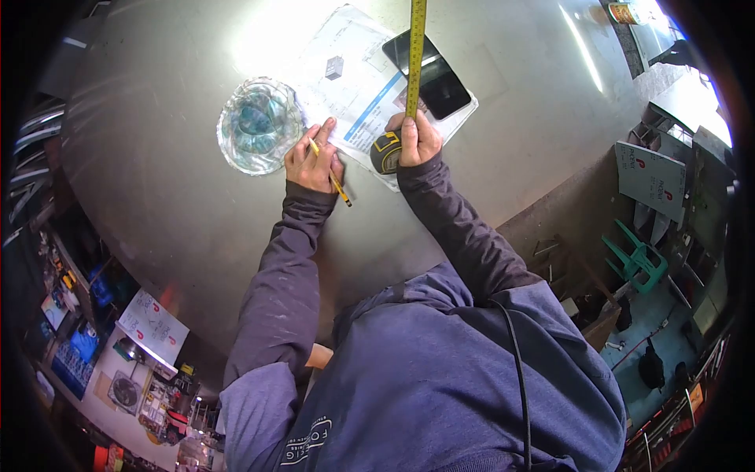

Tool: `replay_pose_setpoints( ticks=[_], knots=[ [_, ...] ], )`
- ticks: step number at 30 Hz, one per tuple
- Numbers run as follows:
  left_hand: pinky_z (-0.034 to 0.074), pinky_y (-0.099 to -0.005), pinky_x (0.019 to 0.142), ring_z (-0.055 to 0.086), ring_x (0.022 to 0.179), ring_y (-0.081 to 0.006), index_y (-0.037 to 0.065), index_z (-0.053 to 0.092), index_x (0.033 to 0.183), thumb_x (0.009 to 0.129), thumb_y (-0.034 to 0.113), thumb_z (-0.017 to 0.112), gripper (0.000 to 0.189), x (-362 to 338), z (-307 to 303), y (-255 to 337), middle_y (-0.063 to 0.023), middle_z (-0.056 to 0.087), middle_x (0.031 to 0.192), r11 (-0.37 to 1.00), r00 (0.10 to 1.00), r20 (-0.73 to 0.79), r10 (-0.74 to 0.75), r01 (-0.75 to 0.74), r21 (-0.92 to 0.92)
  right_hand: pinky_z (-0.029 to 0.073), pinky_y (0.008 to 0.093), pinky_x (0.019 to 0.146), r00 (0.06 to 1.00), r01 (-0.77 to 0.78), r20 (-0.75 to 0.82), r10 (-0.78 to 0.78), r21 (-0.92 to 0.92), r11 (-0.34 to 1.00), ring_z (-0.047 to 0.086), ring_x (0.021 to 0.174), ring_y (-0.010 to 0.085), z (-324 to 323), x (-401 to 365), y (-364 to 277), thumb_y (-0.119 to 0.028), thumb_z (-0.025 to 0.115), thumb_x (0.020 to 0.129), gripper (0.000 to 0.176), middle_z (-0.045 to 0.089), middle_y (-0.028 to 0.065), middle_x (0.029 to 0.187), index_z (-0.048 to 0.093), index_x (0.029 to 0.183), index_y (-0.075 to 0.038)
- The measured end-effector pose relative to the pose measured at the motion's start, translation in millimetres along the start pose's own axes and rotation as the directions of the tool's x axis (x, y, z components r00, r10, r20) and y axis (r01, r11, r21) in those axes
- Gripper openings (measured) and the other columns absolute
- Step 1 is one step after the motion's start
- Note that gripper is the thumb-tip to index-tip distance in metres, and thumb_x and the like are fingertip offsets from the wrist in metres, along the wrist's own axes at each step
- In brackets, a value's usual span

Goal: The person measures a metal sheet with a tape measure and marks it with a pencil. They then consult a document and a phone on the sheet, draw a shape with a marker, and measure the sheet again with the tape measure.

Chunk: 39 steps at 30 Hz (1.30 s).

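Note:
My left hand [311, 160] rests at the lower left edge of some printed papers [346, 82], with a yellow pencil [340, 186] held between its fingers. In my right hand [419, 140] is a black and yellow tape measure [385, 151]. Its yellow blade [416, 55] is drawn out and runs away from me past the top of the view. Beneath the blade, a black smartphone [444, 86] lies on the papers. Just left of my left hand sits a round, shiny dish [260, 126] with a crinkled rim, greenish inside.
All this lies on a wide grey metal table [173, 212]. To the right on the floor stands a green plastic stool [635, 256], near a printed sheet panel [651, 179]. Another such panel [153, 330] and a fan [124, 391] are at lower left.

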<state>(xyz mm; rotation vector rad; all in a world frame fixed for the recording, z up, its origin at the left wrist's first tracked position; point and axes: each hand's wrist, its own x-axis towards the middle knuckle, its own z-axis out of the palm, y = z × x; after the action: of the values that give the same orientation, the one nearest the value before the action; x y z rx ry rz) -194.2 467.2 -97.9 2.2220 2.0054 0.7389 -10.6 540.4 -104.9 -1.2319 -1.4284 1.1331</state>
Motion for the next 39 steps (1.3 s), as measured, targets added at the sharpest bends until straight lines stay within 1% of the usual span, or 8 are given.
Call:
replay_pose_setpoints(
  ticks=[3, 5, 6, 13, 15, 27, 34, 39],
  knots=[
    [0.042, -0.0385, 0.090, 0.057, 0.111, -0.0291, 0.010, 0.053, 0.087, 0.080, 0.008, 0.053, 0.007, -1.0, 0.8, -1.6, -0.0071, 0.061, 0.128, 1.000, 1.000, 0.005, 0.010, -0.010, 0.005, 0.048, 0.0293, 0.064, 1.000, 0.021, -0.021, -0.021, -0.003, 1.000, 0.060, 0.064, 0.0186, 2.1, 0.7, 3.4, -0.014, 0.039, 0.095, 0.030, 0.064, 0.0105, 0.072, 0.060, 0.082, 0.003],
    [0.042, -0.0391, 0.090, 0.057, 0.112, -0.0291, 0.009, 0.053, 0.087, 0.079, 0.009, 0.053, 0.008, -1.3, 1.5, -1.6, -0.0071, 0.061, 0.128, 1.000, 1.000, -0.002, 0.001, -0.001, 0.005, 0.048, 0.0313, 0.060, 0.996, 0.071, -0.061, -0.070, 0.009, 0.997, 0.061, 0.060, 0.0216, 2.9, 1.6, 4.9, -0.013, 0.044, 0.093, 0.024, 0.061, 0.0112, 0.067, 0.059, 0.080, 0.001],
    [0.040, -0.0391, 0.092, 0.055, 0.114, -0.0270, 0.010, 0.055, 0.088, 0.074, 0.009, 0.057, 0.015, -1.9, 2.9, -2.1, -0.0049, 0.058, 0.133, 1.000, 1.000, -0.004, -0.005, 0.005, -0.012, 0.048, 0.0310, 0.061, 0.995, 0.072, -0.063, -0.072, -0.002, 0.997, 0.061, 0.060, 0.0209, 2.8, 1.4, 5.0, -0.014, 0.044, 0.093, 0.025, 0.062, 0.0108, 0.067, 0.060, 0.080, 0.000],
    [0.041, -0.0400, 0.090, 0.056, 0.113, -0.0286, 0.009, 0.055, 0.089, 0.076, 0.009, 0.057, 0.014, -2.1, 4.5, -3.3, -0.0064, 0.059, 0.131, 0.999, 1.000, -0.020, 0.022, -0.022, -0.028, 0.048, 0.0303, 0.062, 0.993, 0.083, -0.080, -0.084, -0.013, 0.996, 0.062, 0.061, 0.0202, 2.8, 2.2, 5.4, -0.015, 0.044, 0.094, 0.026, 0.062, 0.0099, 0.066, 0.060, 0.079, 0.000],
    [0.042, -0.0403, 0.090, 0.058, 0.109, -0.0307, 0.009, 0.053, 0.087, 0.078, 0.008, 0.055, 0.009, -0.9, 3.8, -1.9, -0.0087, 0.061, 0.128, 0.999, 0.999, -0.035, 0.017, -0.018, -0.027, 0.048, 0.0301, 0.062, 0.992, 0.099, -0.083, -0.099, -0.011, 0.995, 0.063, 0.062, 0.0204, 3.1, 2.1, 7.3, -0.015, 0.044, 0.094, 0.026, 0.062, 0.0098, 0.066, 0.060, 0.079, 0.000],
    [0.043, -0.0405, 0.089, 0.058, 0.109, -0.0308, 0.009, 0.053, 0.086, 0.078, 0.009, 0.055, 0.008, -0.6, 4.1, -1.3, -0.0082, 0.061, 0.128, 1.000, 0.999, -0.039, 0.012, -0.013, -0.022, 0.049, 0.0307, 0.062, 0.994, 0.072, -0.085, -0.074, -0.030, 0.997, 0.063, 0.061, 0.0218, 3.3, 1.6, 6.9, -0.013, 0.044, 0.093, 0.024, 0.062, 0.0102, 0.066, 0.060, 0.079, -0.001],
    [0.043, -0.0414, 0.089, 0.058, 0.110, -0.0308, 0.009, 0.053, 0.086, 0.078, 0.009, 0.055, 0.008, 0.5, 2.8, -0.7, -0.0085, 0.062, 0.127, 1.000, 1.000, -0.030, 0.004, -0.005, -0.028, 0.049, 0.0303, 0.063, 0.993, 0.085, -0.084, -0.087, -0.034, 0.996, 0.063, 0.062, 0.0211, 3.7, 3.0, 6.1, -0.011, 0.044, 0.092, 0.024, 0.062, 0.0100, 0.066, 0.059, 0.078, -0.001],
    [0.044, -0.0411, 0.090, 0.058, 0.110, -0.0307, 0.009, 0.053, 0.086, 0.078, 0.009, 0.055, 0.008, 0.8, 1.5, 0.5, -0.0086, 0.062, 0.126, 1.000, 1.000, -0.027, 0.002, -0.002, -0.020, 0.048, 0.0316, 0.062, 0.994, 0.066, -0.085, -0.066, 0.000, 0.998, 0.061, 0.060, 0.0216, 4.4, 2.5, 7.7, -0.011, 0.044, 0.092, 0.024, 0.061, 0.0104, 0.065, 0.059, 0.077, 0.000]
  ],
)
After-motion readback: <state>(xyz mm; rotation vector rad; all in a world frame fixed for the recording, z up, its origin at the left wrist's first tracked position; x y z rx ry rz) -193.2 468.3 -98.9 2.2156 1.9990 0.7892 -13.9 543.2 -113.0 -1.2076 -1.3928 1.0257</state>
